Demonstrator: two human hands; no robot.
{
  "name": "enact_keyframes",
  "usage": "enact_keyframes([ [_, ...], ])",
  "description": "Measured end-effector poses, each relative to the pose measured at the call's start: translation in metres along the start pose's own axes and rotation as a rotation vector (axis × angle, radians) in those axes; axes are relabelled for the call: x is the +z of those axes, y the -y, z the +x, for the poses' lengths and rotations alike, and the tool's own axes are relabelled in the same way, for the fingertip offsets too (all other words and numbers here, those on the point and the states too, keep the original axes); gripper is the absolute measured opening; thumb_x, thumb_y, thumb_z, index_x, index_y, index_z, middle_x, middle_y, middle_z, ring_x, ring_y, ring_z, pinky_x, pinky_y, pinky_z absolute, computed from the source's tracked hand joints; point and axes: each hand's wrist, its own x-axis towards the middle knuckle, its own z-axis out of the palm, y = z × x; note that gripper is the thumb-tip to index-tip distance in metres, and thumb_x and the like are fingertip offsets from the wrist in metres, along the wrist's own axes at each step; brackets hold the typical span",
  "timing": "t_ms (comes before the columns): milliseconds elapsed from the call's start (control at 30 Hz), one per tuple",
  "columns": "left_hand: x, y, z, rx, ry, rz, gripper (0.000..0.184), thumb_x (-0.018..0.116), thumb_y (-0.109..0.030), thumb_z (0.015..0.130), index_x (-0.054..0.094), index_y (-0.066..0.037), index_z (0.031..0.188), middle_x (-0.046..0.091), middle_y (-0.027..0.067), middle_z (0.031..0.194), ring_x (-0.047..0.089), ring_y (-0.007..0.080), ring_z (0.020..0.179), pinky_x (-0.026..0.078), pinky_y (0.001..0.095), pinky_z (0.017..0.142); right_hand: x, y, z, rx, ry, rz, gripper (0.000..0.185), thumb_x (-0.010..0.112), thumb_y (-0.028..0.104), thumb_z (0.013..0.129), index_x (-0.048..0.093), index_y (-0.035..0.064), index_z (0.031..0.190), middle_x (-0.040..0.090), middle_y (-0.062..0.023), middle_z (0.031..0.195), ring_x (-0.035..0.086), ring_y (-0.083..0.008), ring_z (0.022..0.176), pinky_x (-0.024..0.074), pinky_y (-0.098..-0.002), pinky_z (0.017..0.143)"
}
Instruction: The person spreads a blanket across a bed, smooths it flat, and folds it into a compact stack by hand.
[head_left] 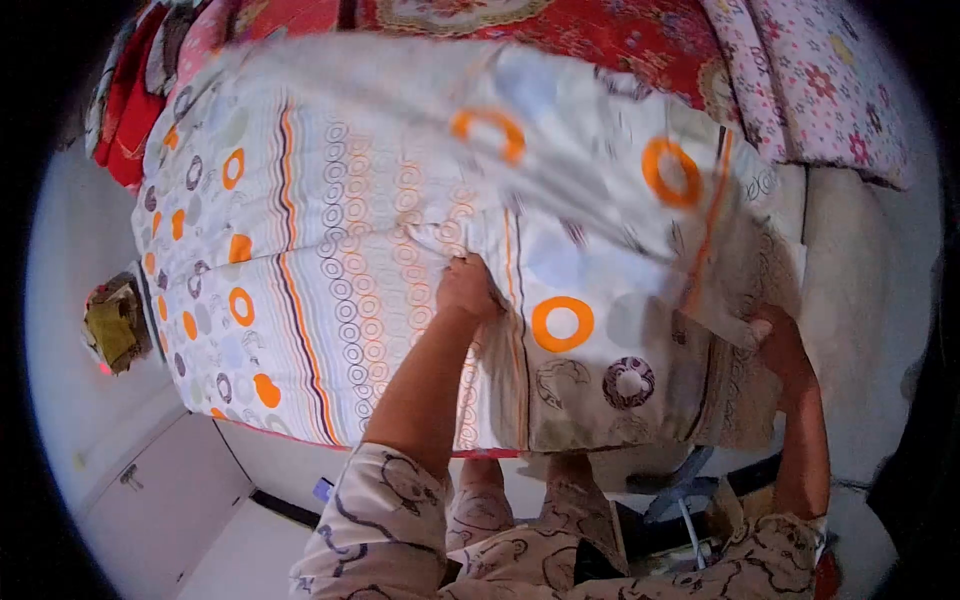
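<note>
A white bed cover (pixel 390 345) with orange rings, grey circles and striped bands lies spread over the bed in front of me. My left hand (pixel 468 287) is closed on a bunched fold near its middle. Off to the right, my right hand (pixel 782 345) pinches the cover near its right side. Between and beyond my hands the fabric is raised in a loose fold, blurred by motion along its upper part. The fingertips of both hands are partly hidden in the cloth.
Red patterned bedding (pixel 620 40) lies at the far side, with a pink floral quilt (pixel 820 80) at the far right. Red and dark cloths (pixel 135 110) are piled far left. A white cabinet (pixel 165 490) stands at lower left. My legs are at the bed's near edge.
</note>
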Motion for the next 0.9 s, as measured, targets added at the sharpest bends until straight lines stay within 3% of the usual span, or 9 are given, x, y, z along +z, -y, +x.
enact_keyframes([
  [133,-0.004,-0.001,0.007,0.01,-0.015,0.031,0.065,0.074,-0.025,0.063,0.043,0.0,0.114,0.052,0.0173,0.11,0.053,0.0246,0.1,0.046,0.0315,0.084,0.023,-0.071,-0.026,0.298,-0.097,0.277,0.04,0.06,-0.006,0.07,0.054,0.0003,0.108,0.053,-0.0158,0.111,0.051,-0.0267,0.103,0.0396,-0.0346,0.09],
  [300,0.002,0.004,0.009,0.091,-0.104,-0.098,0.059,0.072,-0.024,0.066,0.047,-0.001,0.114,0.054,0.0155,0.108,0.053,0.0204,0.1,0.045,0.0302,0.084,0.103,-0.026,0.005,0.201,-0.332,-0.602,0.035,0.061,-0.002,0.067,0.059,0.001,0.102,0.055,-0.0196,0.104,0.051,-0.0332,0.097,0.0421,-0.0415,0.084],
  [533,0.033,0.032,0.03,0.503,-0.142,-0.758,0.052,0.07,-0.022,0.071,0.051,-0.001,0.114,0.057,0.0134,0.106,0.053,0.0153,0.099,0.045,0.0288,0.083,0.107,-0.013,0.013,0.227,-0.521,-0.333,0.016,0.056,0.007,0.074,0.063,-0.0006,0.087,0.06,-0.0171,0.086,0.057,-0.033,0.086,0.0461,-0.0441,0.073],
  [600,0.081,0.07,0.073,0.616,-0.373,-0.904,0.038,0.065,-0.019,0.075,0.055,-0.002,0.107,0.059,0.0123,0.1,0.056,0.0178,0.094,0.045,0.0291,0.082,0.109,-0.026,0.008,0.192,-0.51,-0.416,0.025,0.058,0.007,0.072,0.059,-0.0008,0.096,0.058,-0.0176,0.093,0.055,-0.0338,0.09,0.0444,-0.0446,0.077],
  [667,0.072,0.064,0.039,0.684,-0.329,-0.438,0.036,0.064,-0.016,0.075,0.055,-0.001,0.106,0.06,0.0108,0.099,0.056,0.0181,0.092,0.045,0.0295,0.081,0.107,-0.023,-0.012,0.147,-0.491,-0.49,0.036,0.06,0.008,0.071,0.055,-0.0011,0.105,0.056,-0.0181,0.1,0.053,-0.0346,0.093,0.0428,-0.0451,0.081],
  [733,0.052,0.056,-0.008,0.59,-0.151,-0.605,0.033,0.06,-0.017,0.077,0.055,-0.001,0.105,0.06,0.0097,0.095,0.057,0.0208,0.09,0.046,0.0326,0.08,0.115,-0.007,-0.048,-0.176,-0.815,-0.312,0.053,0.061,0.007,0.071,0.04,-0.0007,0.119,0.046,-0.0176,0.118,0.047,-0.0362,0.103,0.0369,-0.0455,0.091],
  [767,0.046,0.052,-0.029,0.426,0.013,-1.229,0.032,0.057,-0.021,0.079,0.054,-0.001,0.104,0.06,0.0102,0.093,0.057,0.0232,0.09,0.047,0.0352,0.08,0.127,-0.002,-0.064,-0.172,-0.824,-0.313,0.053,0.061,0.007,0.071,0.04,-0.0007,0.119,0.046,-0.0176,0.118,0.047,-0.0362,0.103,0.0369,-0.0455,0.091],
  [833,0.066,0.098,-0.014,0.46,-0.042,-1.111,0.029,0.054,-0.024,0.081,0.054,-0.003,0.1,0.059,0.0092,0.088,0.057,0.0243,0.085,0.047,0.037,0.079,0.157,0.003,-0.082,-0.052,-1.084,0.174,0.057,0.061,0.007,0.074,0.033,-0.0011,0.123,0.038,-0.0163,0.126,0.043,-0.0358,0.107,0.0341,-0.0443,0.093],
  [900,0.063,0.124,-0.009,0.379,-0.038,-1.58,0.032,0.049,-0.033,0.082,0.055,-0.005,0.098,0.058,0.0104,0.089,0.056,0.0269,0.083,0.047,0.039,0.08,0.18,-0.008,-0.073,0.061,-1.055,0.65,0.054,0.063,0.014,0.075,0.037,-0.0012,0.12,0.041,-0.0156,0.122,0.045,-0.0346,0.104,0.0343,-0.043,0.093],
])
